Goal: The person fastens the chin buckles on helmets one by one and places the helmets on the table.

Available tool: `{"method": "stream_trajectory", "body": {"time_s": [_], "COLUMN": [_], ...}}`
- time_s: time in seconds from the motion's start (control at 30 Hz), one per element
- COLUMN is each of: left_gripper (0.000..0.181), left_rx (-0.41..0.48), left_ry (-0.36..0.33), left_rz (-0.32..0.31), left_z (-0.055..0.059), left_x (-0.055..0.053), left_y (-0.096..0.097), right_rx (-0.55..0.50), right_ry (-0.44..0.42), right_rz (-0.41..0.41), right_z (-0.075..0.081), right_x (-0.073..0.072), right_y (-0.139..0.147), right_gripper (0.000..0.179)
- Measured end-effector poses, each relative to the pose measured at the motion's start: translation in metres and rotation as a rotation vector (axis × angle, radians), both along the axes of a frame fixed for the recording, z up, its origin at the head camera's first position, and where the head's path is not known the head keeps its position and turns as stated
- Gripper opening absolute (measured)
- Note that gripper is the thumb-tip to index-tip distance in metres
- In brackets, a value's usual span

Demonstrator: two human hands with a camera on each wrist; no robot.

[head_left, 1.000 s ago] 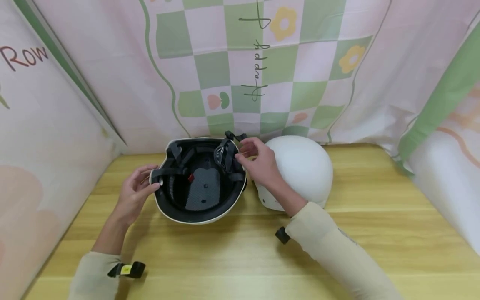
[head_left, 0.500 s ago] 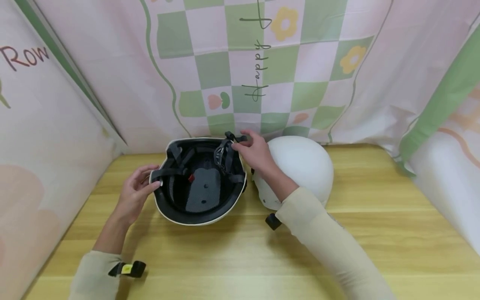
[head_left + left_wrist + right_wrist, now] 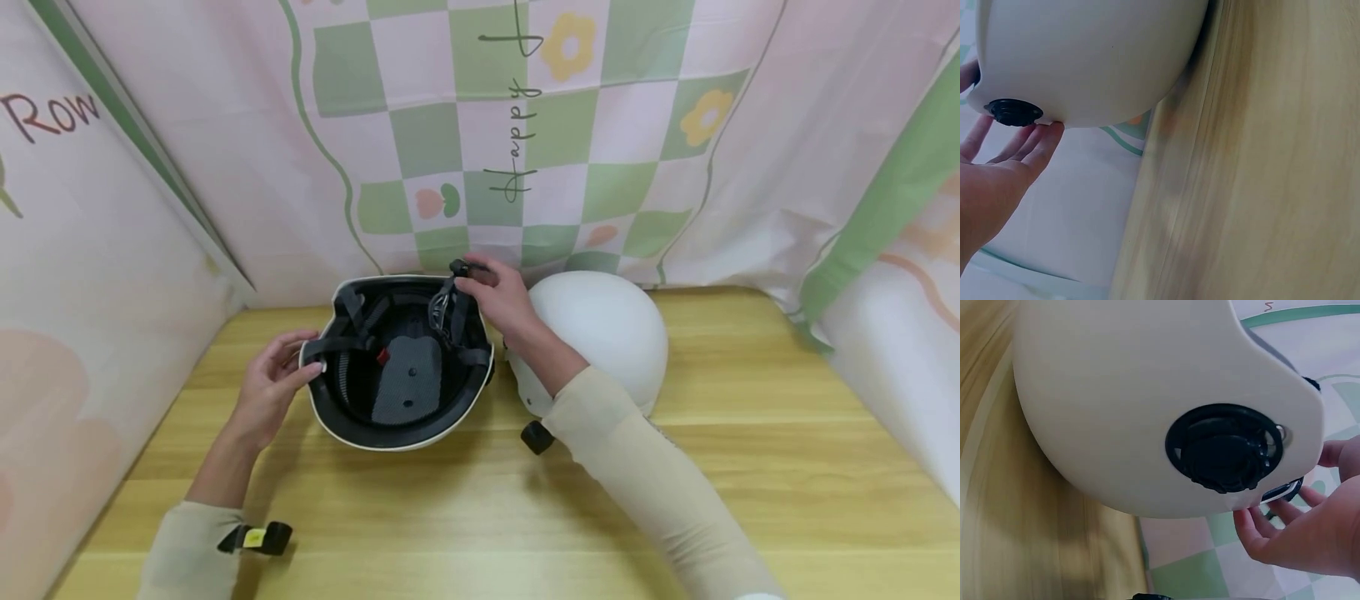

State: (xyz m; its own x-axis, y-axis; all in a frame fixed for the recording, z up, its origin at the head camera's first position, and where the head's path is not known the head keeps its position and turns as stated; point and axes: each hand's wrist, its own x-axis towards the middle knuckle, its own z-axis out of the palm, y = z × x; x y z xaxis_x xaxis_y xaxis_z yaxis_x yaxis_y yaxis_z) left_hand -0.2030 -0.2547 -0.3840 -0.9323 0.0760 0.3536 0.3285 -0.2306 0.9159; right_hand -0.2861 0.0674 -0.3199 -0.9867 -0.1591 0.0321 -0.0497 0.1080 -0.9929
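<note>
An upturned white helmet (image 3: 411, 443) with a black padded inside rests on the wooden table, its opening facing up. My left hand (image 3: 264, 385) grips its left rim, thumb over the edge and fingers outside; in the left wrist view these fingertips touch the shell below a black round fitting (image 3: 1015, 112). At the far right rim, my right hand (image 3: 510, 302) pinches the black chin strap by its buckle (image 3: 459, 267). In the right wrist view, several fingers of the right hand (image 3: 1316, 534) bend around the shell's edge beside a large black round fitting (image 3: 1225, 449).
A second white helmet (image 3: 603, 333) stands dome up just right of the first, behind my right forearm. The wooden table (image 3: 420, 533) meets a patterned cloth (image 3: 420, 142) at its back edge. More cloth (image 3: 90, 250) hangs along the left side.
My right hand has moved left and slightly away from me along the rim, up to the strap's buckle. The left hand and both helmets stay where they were.
</note>
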Motion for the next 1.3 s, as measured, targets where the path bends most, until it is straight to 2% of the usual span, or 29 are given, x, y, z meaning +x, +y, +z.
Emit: {"method": "stream_trajectory", "body": {"time_s": [0.13,0.23,0.37,0.47,0.6,0.7,0.77,0.87,1.07,1.17,1.3], "left_gripper": [0.049,0.049,0.048,0.048,0.049,0.049,0.049,0.049,0.049,0.049,0.048], "left_rx": [-0.002,-0.002,0.001,0.002,0.003,-0.004,-0.013,-0.023,-0.022,-0.026,-0.026], "left_ry": [0.001,0.003,0.005,0.005,0.005,0.005,0.003,0.001,-0.005,-0.006,-0.007], "left_rz": [0.008,0.009,0.007,0.005,0.001,0.004,0.01,0.015,0.012,0.011,0.012], "left_z": [0.0,0.0,0.0,0.0,0.0,0.0,0.0,0.001,0.0,0.001,0.001], "left_x": [0.0,0.0,0.001,0.001,0.001,0.001,0.002,0.002,0.003,0.003,0.004], "left_y": [0.0,0.001,0.001,0.001,0.001,0.001,0.0,0.0,0.0,0.0,0.001], "right_rx": [-0.021,-0.033,-0.003,0.074,0.17,0.214,0.222,0.237,0.307,0.405,0.611], "right_ry": [0.042,0.115,0.309,0.451,0.582,0.681,0.749,0.801,0.84,0.852,0.879], "right_rz": [0.027,0.036,0.039,0.01,-0.041,-0.031,0.009,0.091,0.291,0.378,0.498], "right_z": [-0.001,-0.001,-0.002,-0.001,0.001,0.001,0.0,-0.002,-0.003,-0.002,0.001], "right_x": [-0.001,-0.002,-0.001,0.002,0.008,0.011,0.012,0.013,0.016,0.018,0.02], "right_y": [-0.002,-0.002,-0.003,-0.004,-0.006,-0.007,-0.008,-0.008,-0.007,-0.006,-0.008], "right_gripper": [0.048,0.046,0.038,0.031,0.021,0.014,0.012,0.014,0.018,0.018,0.016]}}
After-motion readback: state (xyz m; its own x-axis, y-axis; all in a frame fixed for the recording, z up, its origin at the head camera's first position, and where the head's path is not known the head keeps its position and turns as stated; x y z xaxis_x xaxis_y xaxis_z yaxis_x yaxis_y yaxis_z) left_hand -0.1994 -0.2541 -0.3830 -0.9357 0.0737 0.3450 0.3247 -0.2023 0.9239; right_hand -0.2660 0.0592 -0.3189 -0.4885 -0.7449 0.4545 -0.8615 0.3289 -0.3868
